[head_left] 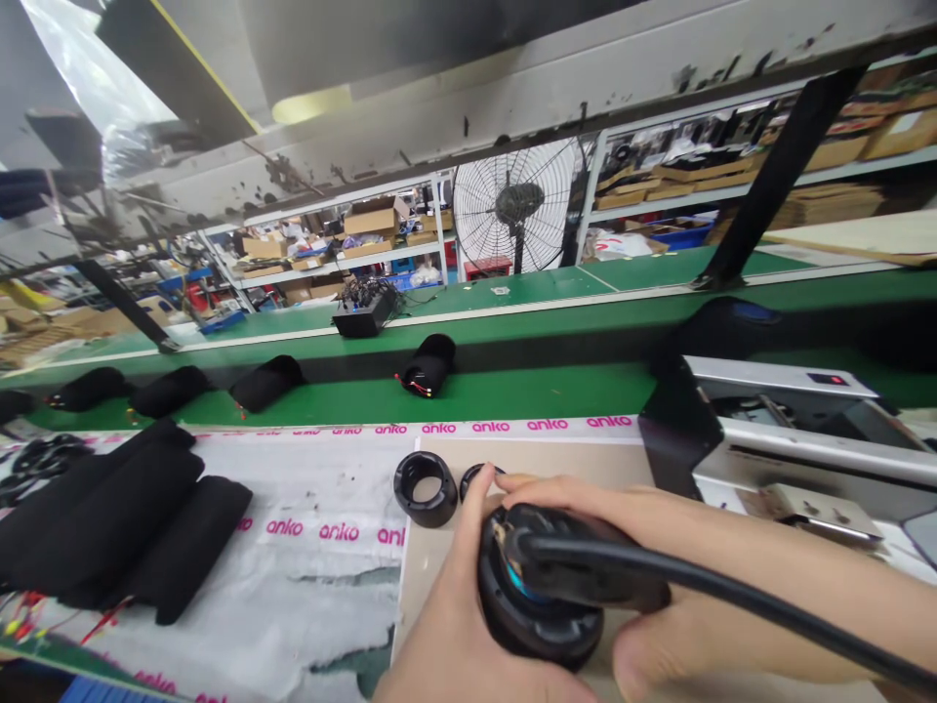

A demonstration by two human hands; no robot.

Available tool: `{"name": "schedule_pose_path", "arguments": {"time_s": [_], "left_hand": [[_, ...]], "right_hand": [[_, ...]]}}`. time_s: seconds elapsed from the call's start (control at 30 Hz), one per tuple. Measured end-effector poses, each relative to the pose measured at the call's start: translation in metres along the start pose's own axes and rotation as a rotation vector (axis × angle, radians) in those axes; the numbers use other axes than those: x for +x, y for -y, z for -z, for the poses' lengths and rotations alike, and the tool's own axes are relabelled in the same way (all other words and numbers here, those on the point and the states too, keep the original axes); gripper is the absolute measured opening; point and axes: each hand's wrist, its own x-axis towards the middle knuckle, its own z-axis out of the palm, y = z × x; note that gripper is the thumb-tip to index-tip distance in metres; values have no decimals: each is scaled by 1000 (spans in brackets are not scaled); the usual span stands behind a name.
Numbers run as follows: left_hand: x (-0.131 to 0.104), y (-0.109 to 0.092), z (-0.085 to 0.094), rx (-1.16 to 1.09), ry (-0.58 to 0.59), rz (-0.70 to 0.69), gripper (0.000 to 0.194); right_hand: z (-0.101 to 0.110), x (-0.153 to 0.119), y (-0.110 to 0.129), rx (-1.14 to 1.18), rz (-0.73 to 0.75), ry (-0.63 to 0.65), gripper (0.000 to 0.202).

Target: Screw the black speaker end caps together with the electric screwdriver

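Note:
My left hand [446, 625] wraps round the side of a black round housing [542, 630] with a glimpse of blue inside its rim. My right hand [673, 522] grips a black corded tool [633, 591] over that housing; its lower end is hidden. A thick black cable [747, 596] runs from the tool across my right forearm. Just beyond my fingers, a black plastic ring [404, 493] lies on the beige board [512, 451]. A second ring [468, 478] is partly covered by my left fingers.
Black fabric-like tubes [190, 552] with coloured wires are piled at left. Several similar black rolls [267, 384] lie along the green conveyor [344, 381]. A silver-and-black machine [797, 439] stands at right. Slanted posts [783, 176] hold an overhead shelf; a large fan [512, 205] stands behind.

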Motion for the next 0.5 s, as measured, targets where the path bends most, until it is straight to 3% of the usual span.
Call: {"name": "schedule_pose_path", "arguments": {"time_s": [0.07,0.13,0.23,0.4,0.5], "left_hand": [[0,0,0,20,-5,-7,159],[-1,0,0,46,-15,1,156],[-2,0,-1,79,-22,-13,154],[-4,0,-3,-88,51,52,142],[-5,0,-4,-38,0,92,149]], "right_hand": [[-4,0,-1,229,-42,20,64],[-7,-2,-2,301,-93,-79,66],[-12,-4,-5,155,-166,-239,64],[-12,-5,4,65,-190,-161,61],[-10,-4,6,30,-193,-168,61]]}}
